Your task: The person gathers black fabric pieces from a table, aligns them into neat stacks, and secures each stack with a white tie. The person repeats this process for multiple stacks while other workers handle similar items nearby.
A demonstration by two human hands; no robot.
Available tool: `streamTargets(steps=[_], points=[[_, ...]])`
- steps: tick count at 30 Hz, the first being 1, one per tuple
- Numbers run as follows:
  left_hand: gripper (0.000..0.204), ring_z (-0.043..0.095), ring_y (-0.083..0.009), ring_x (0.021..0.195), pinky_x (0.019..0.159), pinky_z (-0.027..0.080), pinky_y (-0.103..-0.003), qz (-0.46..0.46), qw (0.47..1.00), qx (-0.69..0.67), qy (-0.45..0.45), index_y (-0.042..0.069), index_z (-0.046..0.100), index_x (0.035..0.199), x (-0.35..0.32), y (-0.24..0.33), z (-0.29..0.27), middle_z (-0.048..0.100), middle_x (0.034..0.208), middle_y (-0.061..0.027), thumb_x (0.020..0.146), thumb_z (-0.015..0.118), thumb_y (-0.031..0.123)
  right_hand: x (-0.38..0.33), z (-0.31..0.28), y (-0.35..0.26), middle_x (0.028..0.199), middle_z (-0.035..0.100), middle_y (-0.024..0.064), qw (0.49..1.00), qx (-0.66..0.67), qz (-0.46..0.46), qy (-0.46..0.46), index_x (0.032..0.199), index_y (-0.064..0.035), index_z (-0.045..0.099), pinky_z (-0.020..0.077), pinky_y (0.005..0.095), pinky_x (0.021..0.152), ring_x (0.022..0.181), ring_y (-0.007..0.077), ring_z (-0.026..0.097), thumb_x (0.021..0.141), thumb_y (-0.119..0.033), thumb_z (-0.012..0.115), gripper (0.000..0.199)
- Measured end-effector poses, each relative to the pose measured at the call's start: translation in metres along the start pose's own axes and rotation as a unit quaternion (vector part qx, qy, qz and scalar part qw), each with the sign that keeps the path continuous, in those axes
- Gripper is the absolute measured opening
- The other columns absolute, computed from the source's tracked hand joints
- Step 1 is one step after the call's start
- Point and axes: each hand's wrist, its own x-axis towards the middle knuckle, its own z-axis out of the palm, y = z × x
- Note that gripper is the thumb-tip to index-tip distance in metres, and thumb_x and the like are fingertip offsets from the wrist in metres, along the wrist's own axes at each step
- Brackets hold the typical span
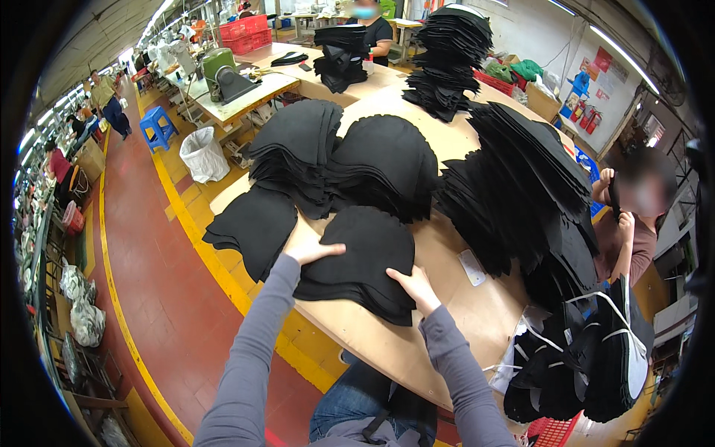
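Observation:
Right in front of me, at the table's near edge, lies a stack of black cut fabric pieces with a rounded top. My left hand grips its left side, thumb laid over the top piece. On the opposite side my right hand clasps the edge, thumb on top too; the other fingers of both hands are mostly hidden. A lower black stack sits just left of my left hand. Behind are two taller stacks of like pieces, one at the left and one in the middle.
Long fanned black piles cover the table's right side, beside a small white card. Tied black bundles hang over the near right corner. A co-worker stands at the right. Left of the table are a white bin and a blue stool.

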Motion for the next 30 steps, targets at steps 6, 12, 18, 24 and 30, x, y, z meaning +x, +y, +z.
streamTargets(steps=[6,12,18,24,30], points=[[0.063,0.058,-0.0174,0.115,0.103,0.044,-0.033,0.081,0.952,-0.292,0.043,-0.001,0.055,0.133,-0.088,0.012,0.062,0.065,0.124,-0.0089,0.077,0.081,0.008,-0.072,-0.022,0.000,0.123,0.061,0.0147,0.941,0.325,0.030,-0.085,0.133,0.0046,0.048,0.0523,0.0344,0.095,0.110,0.0230,0.063,0.080,-0.016,0.079,0.064],[0.064,0.062,-0.0142,0.106,0.095,0.051,-0.030,0.216,0.948,-0.225,0.065,-0.004,0.058,0.128,-0.133,0.040,0.100,0.069,0.117,-0.0087,0.072,0.088,0.007,-0.141,-0.062,0.005,0.119,0.065,0.0130,0.959,0.234,-0.146,0.059,0.129,0.0034,0.053,0.0516,0.0352,0.094,0.106,0.0221,0.064,0.074,-0.005,0.083,0.064],[0.077,0.062,-0.0241,0.114,0.101,0.046,-0.035,0.340,0.938,-0.067,-0.017,0.002,0.055,0.133,-0.159,0.098,0.106,0.064,0.127,-0.0114,0.065,0.090,0.010,-0.208,-0.123,0.034,0.159,0.025,0.0189,0.932,0.053,-0.350,0.074,0.156,-0.0070,0.005,0.0261,0.0417,0.119,0.147,0.0282,0.027,0.054,-0.006,0.093,0.134],[0.073,0.062,-0.0239,0.118,0.103,0.046,-0.035,0.313,0.935,-0.151,-0.062,0.002,0.051,0.131,-0.140,0.056,0.160,0.071,0.120,-0.0084,0.066,0.085,0.005,-0.201,-0.120,0.088,0.140,0.051,0.0165,0.951,0.172,-0.249,-0.064,0.158,-0.0124,0.009,0.0326,0.0418,0.113,0.134,0.0283,0.047,0.071,-0.014,0.086,0.116],[0.105,0.049,-0.0332,0.128,0.110,0.039,-0.042,0.345,0.938,0.015,0.025,0.006,0.037,0.144,-0.130,0.065,0.162,0.050,0.135,-0.0174,0.058,0.095,0.019,-0.200,-0.091,0.051,0.119,0.066,0.0129,0.931,-0.011,-0.352,0.098,0.135,-0.0045,0.052,0.0499,0.0349,0.096,0.110,0.0229,0.065,0.067,-0.004,0.089,0.078]])
